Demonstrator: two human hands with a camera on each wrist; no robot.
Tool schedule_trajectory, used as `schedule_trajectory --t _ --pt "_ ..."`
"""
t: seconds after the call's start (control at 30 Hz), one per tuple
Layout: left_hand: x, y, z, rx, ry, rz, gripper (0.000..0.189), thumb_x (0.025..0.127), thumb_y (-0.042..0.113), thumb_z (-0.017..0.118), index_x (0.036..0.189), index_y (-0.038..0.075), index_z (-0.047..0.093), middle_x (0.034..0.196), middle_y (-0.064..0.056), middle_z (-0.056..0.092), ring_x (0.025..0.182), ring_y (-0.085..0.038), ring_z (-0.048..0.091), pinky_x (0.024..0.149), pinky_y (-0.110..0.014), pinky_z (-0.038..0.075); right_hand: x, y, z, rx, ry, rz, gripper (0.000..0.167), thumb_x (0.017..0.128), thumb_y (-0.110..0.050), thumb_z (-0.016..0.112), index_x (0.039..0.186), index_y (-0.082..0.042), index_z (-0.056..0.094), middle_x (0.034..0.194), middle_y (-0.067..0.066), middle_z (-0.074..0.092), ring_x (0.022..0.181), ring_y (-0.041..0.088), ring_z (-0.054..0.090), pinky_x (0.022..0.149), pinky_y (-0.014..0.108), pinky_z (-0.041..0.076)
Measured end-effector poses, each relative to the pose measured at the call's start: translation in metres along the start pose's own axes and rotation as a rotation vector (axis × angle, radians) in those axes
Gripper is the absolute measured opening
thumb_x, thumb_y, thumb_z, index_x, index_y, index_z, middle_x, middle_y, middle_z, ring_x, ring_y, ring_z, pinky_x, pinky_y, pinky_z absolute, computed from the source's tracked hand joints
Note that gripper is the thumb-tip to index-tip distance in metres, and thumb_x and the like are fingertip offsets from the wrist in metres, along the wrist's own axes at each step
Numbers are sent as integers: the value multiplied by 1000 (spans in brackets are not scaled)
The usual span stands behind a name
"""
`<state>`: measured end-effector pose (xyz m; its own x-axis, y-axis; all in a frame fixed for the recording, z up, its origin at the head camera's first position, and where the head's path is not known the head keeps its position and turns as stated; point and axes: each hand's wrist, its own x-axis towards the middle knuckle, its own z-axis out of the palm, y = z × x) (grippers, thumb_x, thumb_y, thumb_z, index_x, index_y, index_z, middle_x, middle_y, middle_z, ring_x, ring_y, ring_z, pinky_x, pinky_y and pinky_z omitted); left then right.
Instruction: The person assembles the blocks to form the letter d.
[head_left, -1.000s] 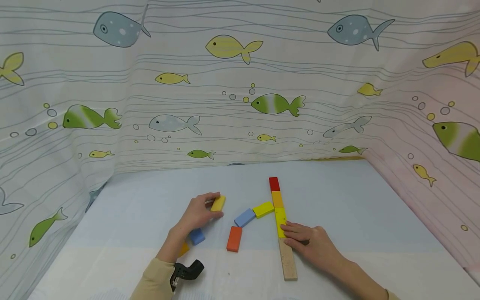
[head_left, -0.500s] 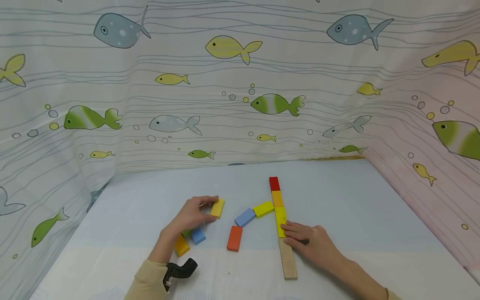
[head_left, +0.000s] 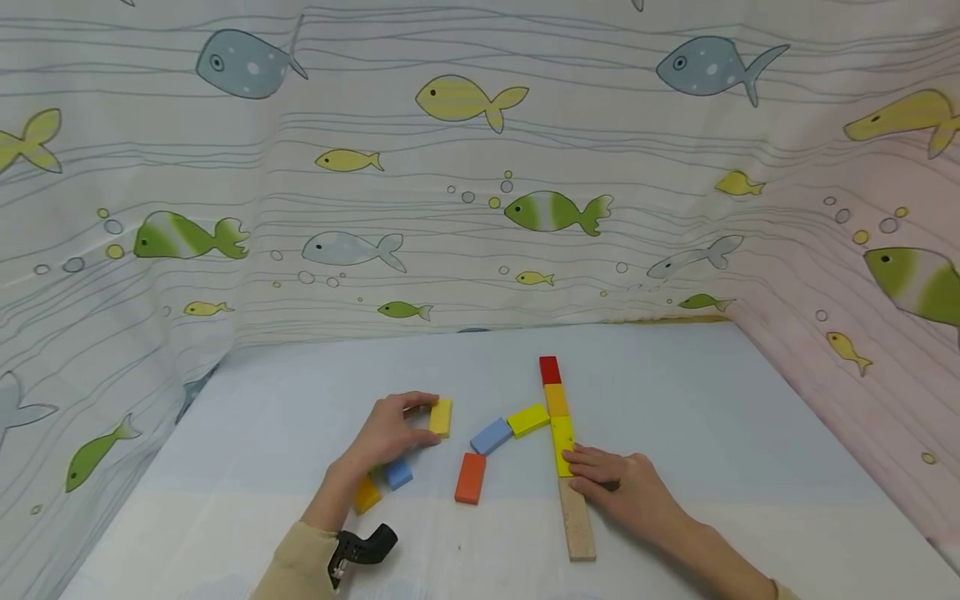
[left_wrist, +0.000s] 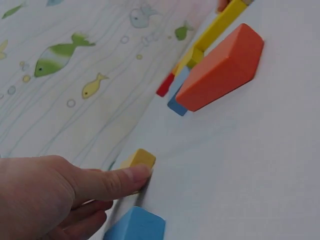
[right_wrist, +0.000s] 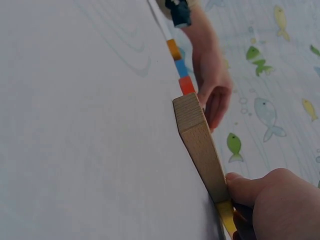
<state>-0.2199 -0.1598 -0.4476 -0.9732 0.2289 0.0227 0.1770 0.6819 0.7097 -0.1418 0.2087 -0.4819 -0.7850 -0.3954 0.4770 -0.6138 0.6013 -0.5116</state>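
Observation:
In the head view my left hand (head_left: 393, 429) pinches a light yellow block (head_left: 441, 418) between thumb and fingers at its two ends. The left wrist view shows the thumb against that block (left_wrist: 143, 159). My right hand (head_left: 630, 492) rests at a straight row of blocks, its fingertips on a bright yellow block (head_left: 562, 446) and its thumb by a plain wooden block (head_left: 577, 521). Farther up the row lie an orange block (head_left: 556, 400) and a red block (head_left: 550, 370). A second yellow block (head_left: 528, 420), a light blue block (head_left: 491, 436) and an orange-red block (head_left: 470, 478) curve off leftward.
Near my left wrist lie a blue block (head_left: 398, 474), an orange block (head_left: 367, 495) and a partly hidden green block (head_left: 377, 469). A black device (head_left: 363, 547) is strapped to the left sleeve. Fish-printed cloth (head_left: 450, 250) surrounds the white table (head_left: 675, 400).
My left hand and the light yellow block have come slightly nearer, and the block has turned to point more straight away from me. The right hand holds its place.

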Motion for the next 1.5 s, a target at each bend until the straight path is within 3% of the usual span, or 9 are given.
schedule_trajectory --t 0.17,0.23,0.3,0.47,0.6,1.1,1.27,1.5 --pt "-8 3 5 10 21 14 60 75 19 88 131 13 65 132 -6 66 127 -31 58 108 -50 46 0 0 1 16 -24 25 27 84 -25 81 109 -15 79 116 -7 73 112 16 68 93 23 55" --pt "-13 6 6 5 20 17 61 75 21 88 131 13 65 132 -5 65 127 -31 59 108 -50 46 -1 1 1 10 -28 28 27 84 -25 81 109 -15 79 116 -7 73 113 15 68 90 34 58" --pt "-16 10 7 1 18 14 62 75 22 89 131 14 65 133 -4 65 127 -30 59 108 -49 47 0 0 1 9 -29 27 27 83 -24 81 109 -15 79 116 -7 73 113 15 68 90 37 59" --pt "-26 14 8 -35 53 -1 62 73 26 89 130 16 65 131 -1 66 125 -29 60 106 -47 49 0 0 1 12 -25 26 28 83 -23 81 109 -15 79 116 -7 73 113 16 68 92 32 57" --pt "-37 19 9 -85 72 4 64 69 26 92 127 16 67 127 2 67 121 -27 63 103 -44 51 -1 0 2 14 -36 40 29 84 -26 80 111 -15 78 117 -7 73 114 16 68 91 36 58" --pt "-75 36 26 -15 -51 271 57 70 33 91 120 17 68 113 10 65 102 -16 65 92 -31 57 1 -2 -3 24 -28 21 26 87 -25 78 109 -13 79 115 -4 74 110 21 70 89 40 59" --pt "-85 40 30 12 -119 285 58 72 40 89 121 20 67 111 14 61 98 -11 61 88 -26 56 1 -2 -3 27 -23 27 25 86 -25 79 108 -14 79 115 -4 74 110 21 70 91 32 58" --pt "-94 47 27 38 -211 294 57 71 45 88 120 23 67 103 17 57 94 -6 56 85 -23 54 1 -2 -2 42 -29 35 26 86 -24 79 109 -12 79 115 -3 74 110 22 70 90 38 58"
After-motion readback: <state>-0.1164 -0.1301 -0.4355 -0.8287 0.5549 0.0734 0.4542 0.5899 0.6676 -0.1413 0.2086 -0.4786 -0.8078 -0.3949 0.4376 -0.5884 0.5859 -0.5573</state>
